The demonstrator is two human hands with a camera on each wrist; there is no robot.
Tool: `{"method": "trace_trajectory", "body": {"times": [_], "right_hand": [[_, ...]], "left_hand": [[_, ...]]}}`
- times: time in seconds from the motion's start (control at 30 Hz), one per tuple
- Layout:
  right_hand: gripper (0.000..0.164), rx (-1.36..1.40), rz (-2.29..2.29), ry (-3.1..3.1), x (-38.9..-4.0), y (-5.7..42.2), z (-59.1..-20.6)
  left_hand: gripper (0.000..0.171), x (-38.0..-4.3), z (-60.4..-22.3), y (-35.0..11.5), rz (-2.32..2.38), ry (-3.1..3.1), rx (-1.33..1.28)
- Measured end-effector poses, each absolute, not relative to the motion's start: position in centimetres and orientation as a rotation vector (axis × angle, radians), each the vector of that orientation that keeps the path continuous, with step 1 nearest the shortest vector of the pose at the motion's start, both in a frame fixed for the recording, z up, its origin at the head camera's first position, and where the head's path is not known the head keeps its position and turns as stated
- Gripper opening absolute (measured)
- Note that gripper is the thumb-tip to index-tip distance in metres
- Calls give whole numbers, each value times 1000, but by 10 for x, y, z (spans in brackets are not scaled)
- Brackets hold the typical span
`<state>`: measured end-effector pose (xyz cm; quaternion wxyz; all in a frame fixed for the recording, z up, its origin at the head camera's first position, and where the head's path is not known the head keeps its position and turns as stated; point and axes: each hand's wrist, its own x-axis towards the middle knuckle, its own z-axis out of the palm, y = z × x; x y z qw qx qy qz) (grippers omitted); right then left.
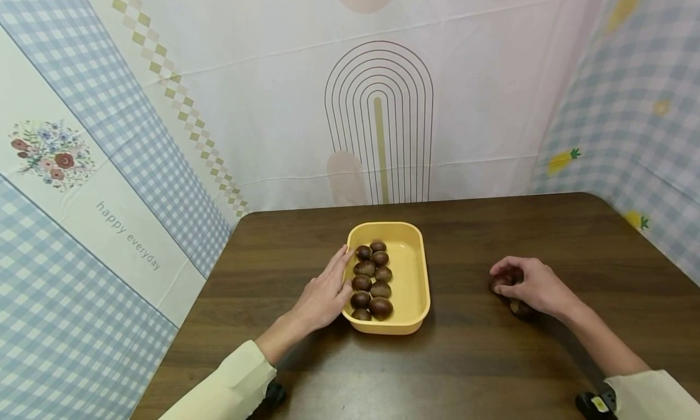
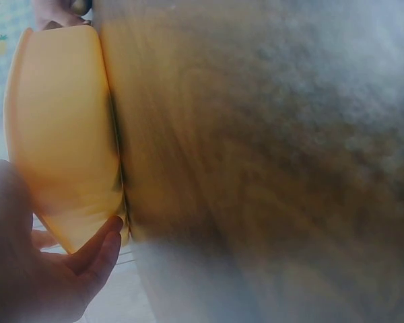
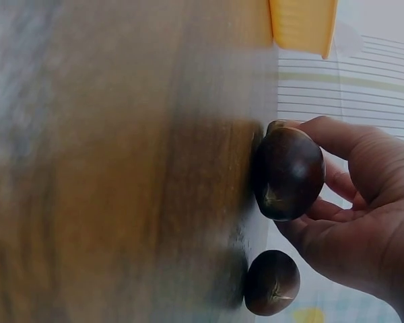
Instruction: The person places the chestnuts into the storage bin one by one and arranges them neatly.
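Observation:
A yellow tray [image 1: 411,274] stands on the table with several brown chestnuts [image 1: 381,308] lined up along its left half. My left hand [image 1: 325,295] rests against the tray's left side, its fingers mostly straight along the rim and outer wall. Off to the right, my right hand [image 1: 538,286] pinches a chestnut [image 1: 497,282] between thumb and fingers at the tabletop. Another chestnut [image 3: 289,173] is close under that hand, partly covering the pinched one in the right wrist view. A further chestnut [image 3: 273,282] lies on the table beside the fingers.
The dark wooden table [image 1: 459,371] reaches back to a patterned cloth [image 1: 481,116]. More cloth hangs at the left and right sides. Bare wood separates the tray from my right hand.

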<state>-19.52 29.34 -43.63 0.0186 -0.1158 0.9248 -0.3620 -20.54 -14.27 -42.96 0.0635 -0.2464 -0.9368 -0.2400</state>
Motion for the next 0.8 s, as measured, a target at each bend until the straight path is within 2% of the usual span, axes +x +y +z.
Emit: {"method": "trace_trajectory", "body": {"times": [0.47, 0.8], "right_hand": [[25, -430, -1202, 2886, -201, 287, -418], [22, -537, -1254, 2872, -205, 257, -390]], "left_hand": [[64, -205, -429, -142, -733, -2843, -736], [63, -204, -428, -142, -728, -2835, -738]]}}
